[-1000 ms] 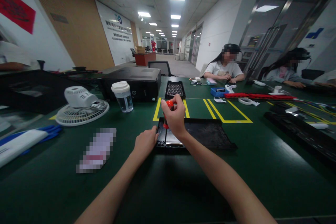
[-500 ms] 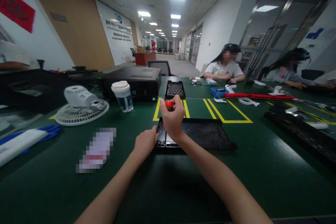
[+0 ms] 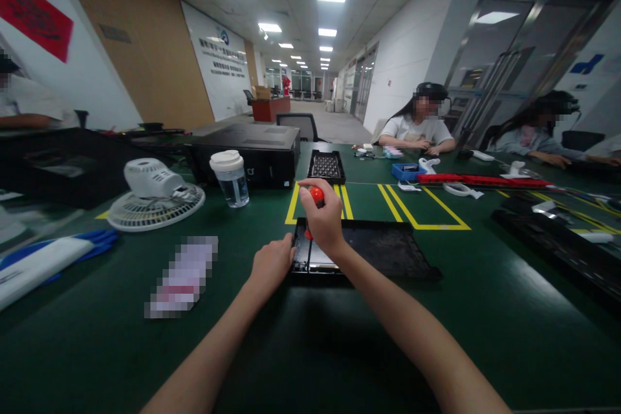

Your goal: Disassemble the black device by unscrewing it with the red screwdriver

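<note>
While the left hand [image 3: 272,262] rests its fingers against the left edge of a shallow, black, rectangular casing [image 3: 388,249] lying flat on the dark green bench [image 3: 334,356], the right hand [image 3: 324,215] grips a red-and-black screwdriver [image 3: 317,195] roughly upright over the casing's left part. Whether the left fingers also pinch that edge, I cannot tell. Beyond lie yellow tape lines [image 3: 439,227]; a clear, white-lidded plastic cup [image 3: 231,184] stands to the left, before a large, black, box-shaped case [image 3: 272,168].
</note>
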`<state>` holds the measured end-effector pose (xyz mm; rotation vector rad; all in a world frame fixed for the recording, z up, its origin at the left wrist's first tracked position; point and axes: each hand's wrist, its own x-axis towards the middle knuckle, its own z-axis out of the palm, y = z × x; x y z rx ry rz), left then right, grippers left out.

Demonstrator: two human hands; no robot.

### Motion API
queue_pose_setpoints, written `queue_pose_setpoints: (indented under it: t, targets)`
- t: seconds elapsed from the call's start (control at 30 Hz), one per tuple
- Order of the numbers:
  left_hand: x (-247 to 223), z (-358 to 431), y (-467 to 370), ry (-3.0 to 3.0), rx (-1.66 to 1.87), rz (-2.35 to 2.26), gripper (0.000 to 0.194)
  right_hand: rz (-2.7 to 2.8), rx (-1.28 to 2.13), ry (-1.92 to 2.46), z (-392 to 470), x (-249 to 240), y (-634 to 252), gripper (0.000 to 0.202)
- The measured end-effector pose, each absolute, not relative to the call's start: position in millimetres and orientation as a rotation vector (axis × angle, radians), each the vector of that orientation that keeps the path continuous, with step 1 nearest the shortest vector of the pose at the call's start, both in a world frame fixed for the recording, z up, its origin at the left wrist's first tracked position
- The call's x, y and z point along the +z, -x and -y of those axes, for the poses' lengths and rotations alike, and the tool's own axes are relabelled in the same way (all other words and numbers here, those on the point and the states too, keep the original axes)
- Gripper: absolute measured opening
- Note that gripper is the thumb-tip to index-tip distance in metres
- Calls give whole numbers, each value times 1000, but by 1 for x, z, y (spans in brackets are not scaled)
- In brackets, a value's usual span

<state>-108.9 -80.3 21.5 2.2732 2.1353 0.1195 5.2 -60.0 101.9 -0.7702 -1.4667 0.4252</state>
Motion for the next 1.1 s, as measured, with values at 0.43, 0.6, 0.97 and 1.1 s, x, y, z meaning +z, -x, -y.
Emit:
queue_pose_setpoints:
  t: [0.43, 0.6, 0.97, 1.1]
  targets:
    - [17, 76, 110, -2247, 111, -2152, 28, 1493, 1396, 267, 33, 99, -19, 29]
    - [17, 77, 110, -2282, 139, -2138, 28, 1416, 1537, 187, 26, 97, -21, 17]
    - [20, 78, 109, -2272, 112, -2142, 28, 1360, 1937, -15, 12, 100, -28, 44]
    - [21, 79, 108, -2266, 102, -2145, 27, 1368, 1992, -78, 9, 97, -29, 48]
